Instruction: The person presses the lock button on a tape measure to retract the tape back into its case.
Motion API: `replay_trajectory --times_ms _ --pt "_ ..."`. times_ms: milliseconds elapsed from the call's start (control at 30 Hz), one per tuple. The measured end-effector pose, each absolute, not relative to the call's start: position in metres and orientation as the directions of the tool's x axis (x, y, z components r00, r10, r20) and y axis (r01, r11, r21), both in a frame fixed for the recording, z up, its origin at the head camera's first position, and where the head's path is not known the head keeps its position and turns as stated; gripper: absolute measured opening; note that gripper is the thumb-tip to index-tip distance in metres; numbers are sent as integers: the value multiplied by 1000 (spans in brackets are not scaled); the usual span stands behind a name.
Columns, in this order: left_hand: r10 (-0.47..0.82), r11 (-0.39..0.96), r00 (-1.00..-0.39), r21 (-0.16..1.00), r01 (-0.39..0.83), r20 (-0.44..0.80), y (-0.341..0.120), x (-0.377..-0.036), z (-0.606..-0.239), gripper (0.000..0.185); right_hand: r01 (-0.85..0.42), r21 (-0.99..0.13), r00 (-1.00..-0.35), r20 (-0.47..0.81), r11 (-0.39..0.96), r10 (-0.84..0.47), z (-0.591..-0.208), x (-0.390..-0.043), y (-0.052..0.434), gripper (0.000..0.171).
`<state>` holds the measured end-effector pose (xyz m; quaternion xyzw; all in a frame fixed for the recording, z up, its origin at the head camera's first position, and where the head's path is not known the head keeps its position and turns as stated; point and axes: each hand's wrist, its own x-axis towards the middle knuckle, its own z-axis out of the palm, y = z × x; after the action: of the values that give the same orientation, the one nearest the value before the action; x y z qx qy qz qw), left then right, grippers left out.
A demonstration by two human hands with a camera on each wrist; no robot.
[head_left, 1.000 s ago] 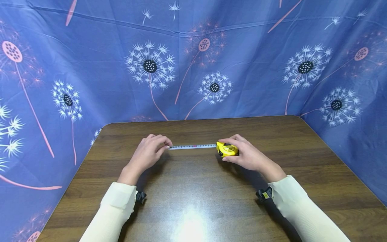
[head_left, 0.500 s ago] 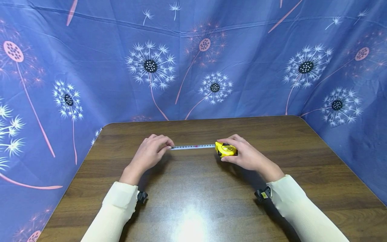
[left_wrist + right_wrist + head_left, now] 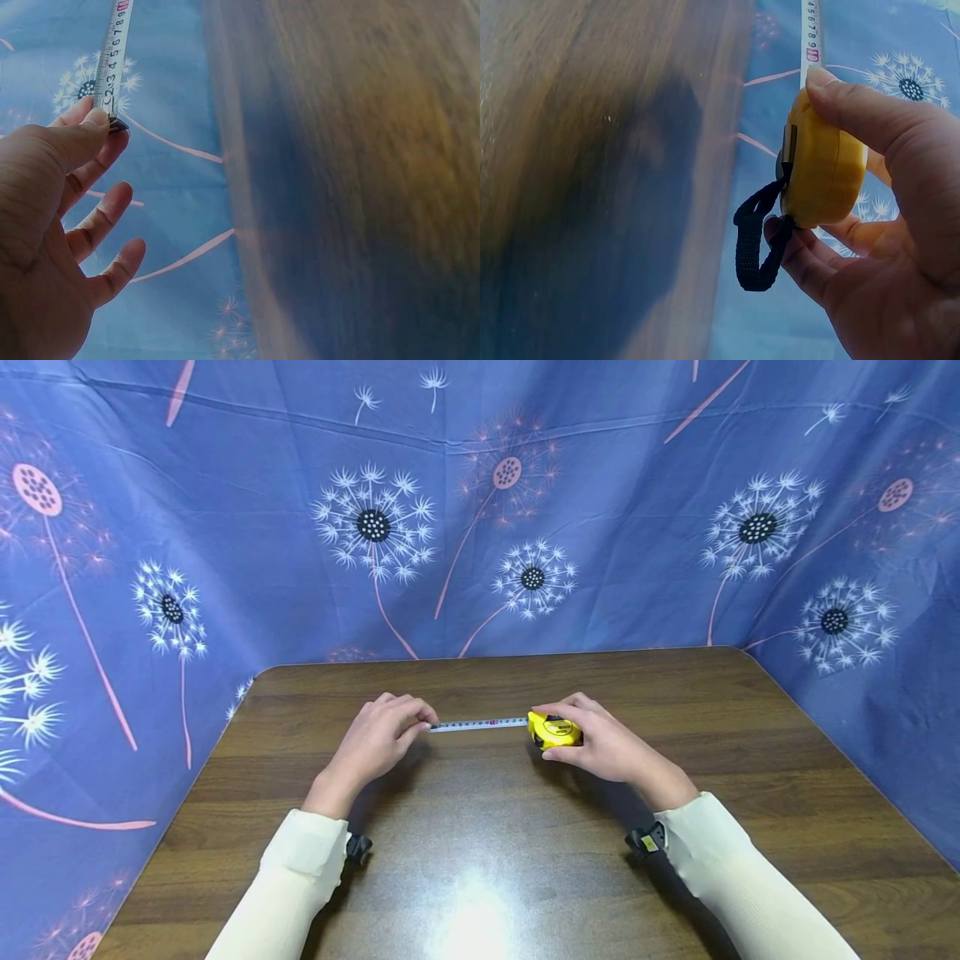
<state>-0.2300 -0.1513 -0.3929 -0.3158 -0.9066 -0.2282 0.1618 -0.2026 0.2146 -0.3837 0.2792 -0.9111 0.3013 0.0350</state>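
Note:
A yellow tape measure case (image 3: pixel 555 731) is held in my right hand (image 3: pixel 600 745), just above the brown wooden table (image 3: pixel 480 827); fingers and thumb curl round the case (image 3: pixel 821 169), and its black wrist loop (image 3: pixel 756 244) hangs down. A short white stretch of tape blade (image 3: pixel 480 724) runs left from the case. My left hand (image 3: pixel 378 739) pinches the blade's end hook (image 3: pixel 112 120) between thumb and forefinger, the other fingers loosely spread. The blade (image 3: pixel 116 49) shows printed numbers.
A blue cloth with a dandelion print (image 3: pixel 480 527) walls the table at the back and on both sides. The table's rounded far corners lie at left (image 3: pixel 262 675) and right (image 3: pixel 738 652). A light glare (image 3: pixel 472 910) sits near the front edge.
The right hand has carried the case a little to the left, and the left hand has edged right. The visible stretch of tape is shorter than a second ago.

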Motion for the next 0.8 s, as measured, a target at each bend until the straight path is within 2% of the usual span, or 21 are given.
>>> replay_trajectory --times_ms 800 --pt "501 693 -741 306 653 447 -145 -231 -393 11 -542 -516 -836 254 663 -487 -386 -203 204 64"
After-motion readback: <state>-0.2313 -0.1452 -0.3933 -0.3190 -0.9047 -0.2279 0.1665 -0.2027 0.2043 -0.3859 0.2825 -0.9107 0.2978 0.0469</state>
